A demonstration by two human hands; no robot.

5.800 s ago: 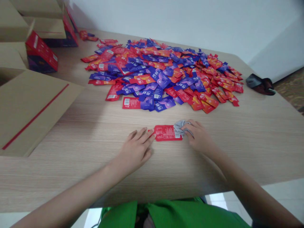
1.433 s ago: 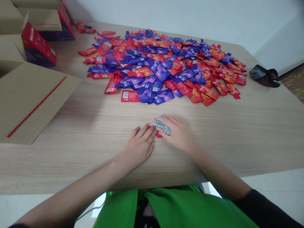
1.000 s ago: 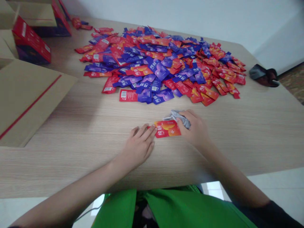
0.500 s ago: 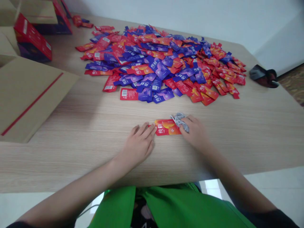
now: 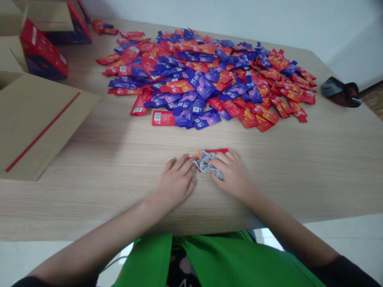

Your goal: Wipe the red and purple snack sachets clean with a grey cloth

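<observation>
A single red-orange sachet [image 5: 216, 151] lies on the wooden table [image 5: 119, 159] in front of me, mostly covered. My right hand [image 5: 231, 174] presses a crumpled grey cloth [image 5: 206, 163] onto it, fingers closed on the cloth. My left hand [image 5: 176, 182] lies flat on the table, fingers stretched out, with the fingertips touching the sachet's left end. Beyond my hands spreads a big heap of red and purple sachets [image 5: 206, 75].
A flat cardboard box with a red stripe [image 5: 36, 123] lies at the left. Red and purple cartons [image 5: 44, 56] stand at the far left corner. A dark folded cloth [image 5: 341, 91] lies near the right edge. The table's front edge runs just below my wrists.
My right hand has slid the grey cloth leftward over the sachet, from its right end towards my left fingertips, hiding most of its face. The left hand has stayed put.
</observation>
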